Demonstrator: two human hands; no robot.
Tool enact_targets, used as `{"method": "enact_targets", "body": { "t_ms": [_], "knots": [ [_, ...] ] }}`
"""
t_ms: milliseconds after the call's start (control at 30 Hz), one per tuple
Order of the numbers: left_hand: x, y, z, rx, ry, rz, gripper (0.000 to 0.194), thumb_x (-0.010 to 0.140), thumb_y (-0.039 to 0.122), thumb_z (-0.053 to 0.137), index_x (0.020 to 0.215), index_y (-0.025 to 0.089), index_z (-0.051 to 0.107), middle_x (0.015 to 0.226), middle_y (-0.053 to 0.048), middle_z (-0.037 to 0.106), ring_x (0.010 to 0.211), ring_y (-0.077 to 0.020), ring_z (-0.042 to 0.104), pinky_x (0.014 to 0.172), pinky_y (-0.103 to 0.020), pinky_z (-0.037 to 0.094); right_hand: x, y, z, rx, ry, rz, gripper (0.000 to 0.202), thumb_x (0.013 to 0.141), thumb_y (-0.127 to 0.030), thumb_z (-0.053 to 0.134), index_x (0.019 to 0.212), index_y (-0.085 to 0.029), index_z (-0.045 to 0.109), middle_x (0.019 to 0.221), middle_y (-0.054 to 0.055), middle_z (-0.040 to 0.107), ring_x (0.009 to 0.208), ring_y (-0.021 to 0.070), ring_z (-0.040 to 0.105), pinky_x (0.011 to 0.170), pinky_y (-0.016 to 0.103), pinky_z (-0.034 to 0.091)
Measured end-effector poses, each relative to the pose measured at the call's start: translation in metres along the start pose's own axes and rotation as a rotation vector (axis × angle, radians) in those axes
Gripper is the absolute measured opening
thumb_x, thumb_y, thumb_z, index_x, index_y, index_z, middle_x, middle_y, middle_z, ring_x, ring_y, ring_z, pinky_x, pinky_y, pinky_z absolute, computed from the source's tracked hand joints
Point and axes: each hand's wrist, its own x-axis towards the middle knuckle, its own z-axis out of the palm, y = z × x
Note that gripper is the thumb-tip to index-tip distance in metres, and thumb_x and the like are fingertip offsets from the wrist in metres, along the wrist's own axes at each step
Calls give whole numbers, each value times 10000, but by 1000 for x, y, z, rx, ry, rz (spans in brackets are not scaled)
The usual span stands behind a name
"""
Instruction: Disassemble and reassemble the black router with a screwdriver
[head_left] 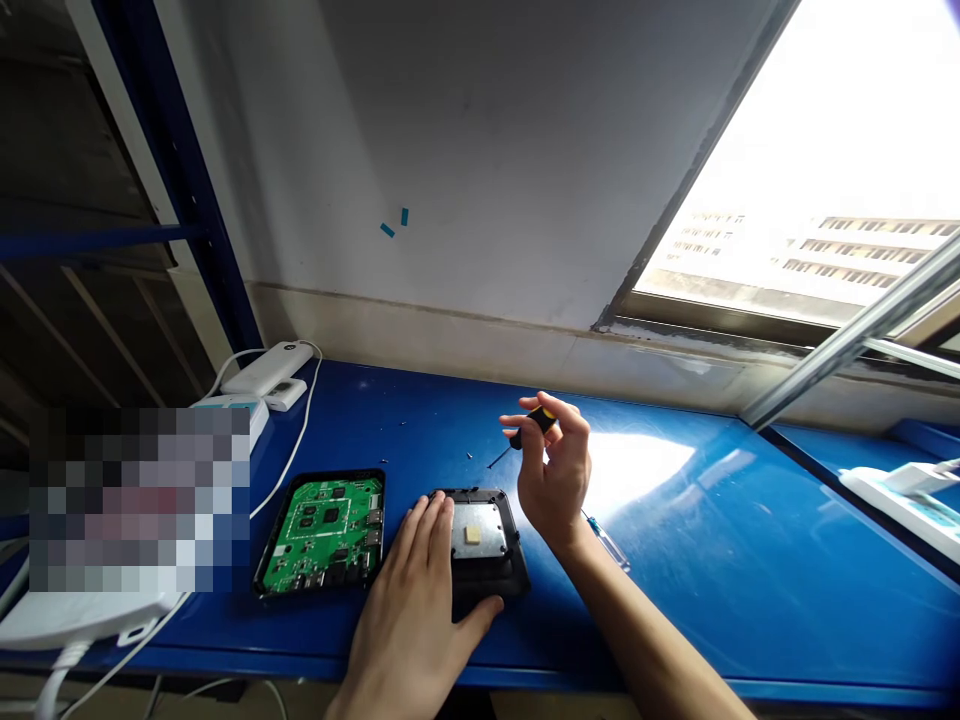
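The left hand point(416, 590) lies flat on a black cover point(495, 578), fingers together and thumb spread, partly over its metal plate point(492, 530). The right hand point(556, 470), raised to its right, grips a screwdriver point(535, 426) — tip slanting down leftward. Left of the left hand sits a green circuit board point(321, 530); beyond it, at least 2 small bits point(469, 456) — perhaps screws — lie on the blue table point(750, 570).

Black plastic device cover point(491, 580), lying flat on blue tabletop point(367, 420), inner side up, silver metal plate point(491, 540) with one pale square pad point(472, 535) inside, small screwdriver point(516, 439) with black-and-yellow handle point(537, 421), held tilted, thin dark shaft point(500, 458) pointing down-left.
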Motion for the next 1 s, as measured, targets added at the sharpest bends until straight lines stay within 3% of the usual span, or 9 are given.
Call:
{"method": "enact_targets", "body": {
  "t_ms": [133,300,433,600,733,900,1000],
  "knots": [
    [0,1,1,3,21,15,834,871,403,646,1579,113,314,1652,-159,292,1533,-340,249,1200,-549,372,0,-1,-1,29,51,-32,304,1027,-153,497,1288,-307,526,1152,35,617,844,143,754,715,348,660],
    [0,0,2,-8,45,15,823,872,407,639,1577,131,317,1653,-152,302,1529,-336,262,1203,-543,372,-1,-3,0,55,4,7,298,1028,-157,503,1280,-313,535,1153,35,616,862,149,756,715,353,668],
    [1,1,-1,-21,15,1,842,863,411,660,1574,110,324,1653,-153,306,1533,-346,251,1217,-539,351,-1,-4,0,99,73,-42,321,1030,-152,492,1299,-324,512,1174,39,604,907,168,756,745,390,673],
    [2,2,-3,-14,-12,-8,839,884,416,633,1584,97,298,1667,-149,265,1545,-343,213,1217,-555,345,0,-5,0,52,-4,-35,326,1020,-124,499,1282,-314,535,1159,34,616,906,163,758,744,372,673],
    [2,3,-3,-20,-6,-6,843,874,402,647,1582,104,302,1663,-149,282,1543,-344,221,1225,-554,328,0,-5,-1,77,60,-71,332,1022,-128,493,1290,-323,520,1179,37,602,926,169,755,757,394,675],
    [2,4,-5,-24,-24,-14,856,866,412,649,1584,101,303,1660,-157,274,1539,-348,222,1216,-547,346,-1,-2,0,33,-24,-18,279,1026,-162,513,1265,-303,534,1152,41,621,883,162,761,743,379,680],
    [2,3,-5,-21,-46,-14,854,881,435,624,1588,88,295,1666,-159,246,1542,-342,204,1218,-542,339,1,3,1,-4,-32,85,230,1013,-229,565,1235,-289,548,1113,35,657,845,167,767,718,371,684]
  ]
}}
